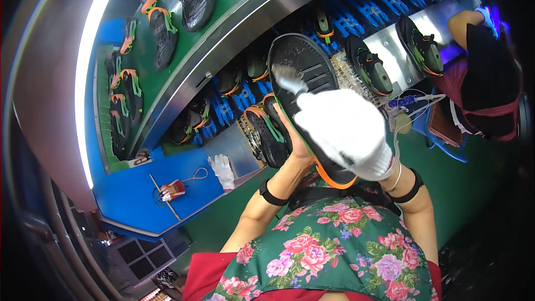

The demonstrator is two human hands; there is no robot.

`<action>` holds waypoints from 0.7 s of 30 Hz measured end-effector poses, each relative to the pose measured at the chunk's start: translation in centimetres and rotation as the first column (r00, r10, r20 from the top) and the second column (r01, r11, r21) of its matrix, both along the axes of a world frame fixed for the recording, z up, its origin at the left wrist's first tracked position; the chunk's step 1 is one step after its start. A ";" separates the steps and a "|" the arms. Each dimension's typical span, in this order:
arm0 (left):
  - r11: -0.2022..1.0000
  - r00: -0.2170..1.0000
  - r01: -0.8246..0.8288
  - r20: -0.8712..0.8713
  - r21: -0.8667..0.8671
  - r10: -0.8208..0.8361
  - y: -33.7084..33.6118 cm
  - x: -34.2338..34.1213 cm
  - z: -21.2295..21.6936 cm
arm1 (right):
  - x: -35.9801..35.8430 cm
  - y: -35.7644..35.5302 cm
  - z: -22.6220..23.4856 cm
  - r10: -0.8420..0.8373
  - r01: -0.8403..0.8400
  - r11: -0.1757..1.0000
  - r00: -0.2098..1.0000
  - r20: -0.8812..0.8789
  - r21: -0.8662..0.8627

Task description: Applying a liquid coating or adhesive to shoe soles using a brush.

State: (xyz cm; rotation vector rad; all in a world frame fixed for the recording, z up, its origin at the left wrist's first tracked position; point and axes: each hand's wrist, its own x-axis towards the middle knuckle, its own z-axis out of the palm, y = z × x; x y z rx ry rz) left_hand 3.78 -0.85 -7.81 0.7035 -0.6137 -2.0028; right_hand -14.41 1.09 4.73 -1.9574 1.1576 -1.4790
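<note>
A black shoe sole (312,67) with a raised rim, ridges inside and an orange heel edge is tilted up in front of me. My left hand (299,147), bare, grips it along its left edge, the fingers partly hidden beneath. In a white knit glove, my right hand (343,128) is closed around a small brush (292,81). The brush's bristles touch the inner face near the toe, where the surface looks wet. Beside my left hand stands a black shoe upper (267,136) with orange and green trim.
Black uppers (370,67) and blue racks (245,95) line the conveyor ahead. Wet-looking soles (164,36) lie on a green belt (223,22) behind a metal rail. A blue table (122,195) at left holds a white glove (222,170), a red box (174,189) and a stick. A co-worker (485,72) is at right.
</note>
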 end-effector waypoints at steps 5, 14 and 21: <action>0.997 0.999 -0.023 0.021 -0.068 0.024 -0.8 1.0 -2.6 | -1.6 0.2 -0.7 0.078 -0.078 0.994 0.997 -0.001 -0.074; 0.951 0.964 0.244 -0.057 -0.190 -0.259 -2.1 2.6 -2.6 | -1.0 -0.4 -0.3 0.143 -0.144 0.983 0.990 -0.011 -0.114; 0.967 0.970 0.156 -0.217 0.201 -0.111 -2.2 1.2 -0.7 | -0.5 -0.4 -0.5 0.090 -0.110 0.973 0.991 -0.103 -0.202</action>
